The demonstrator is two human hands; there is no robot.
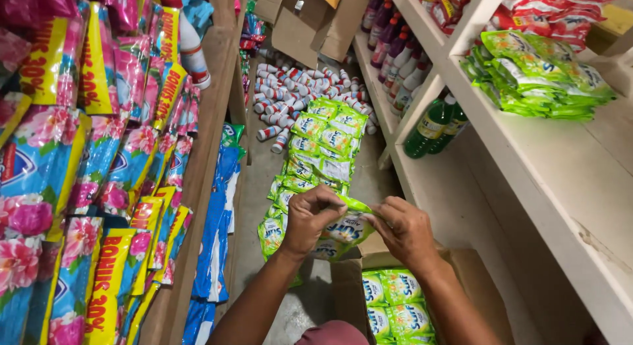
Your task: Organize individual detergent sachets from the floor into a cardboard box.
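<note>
Both my hands hold one green detergent pouch [347,228] above an open cardboard box [475,279]. My left hand [310,216] grips the pouch's left top edge. My right hand [405,230] pinches its right edge. Inside the box lie more green pouches [395,305], stacked flat. On the floor just beyond my hands runs a row of the same green pouches [323,144].
White shelves on the right carry a stack of green pouches [537,75], green bottles [432,124] and purple bottles [389,42]. Blue and pink floral packets [86,173] fill the left shelving. Small white and red bottles [297,91] lie scattered on the floor, with a cardboard box [310,19] behind.
</note>
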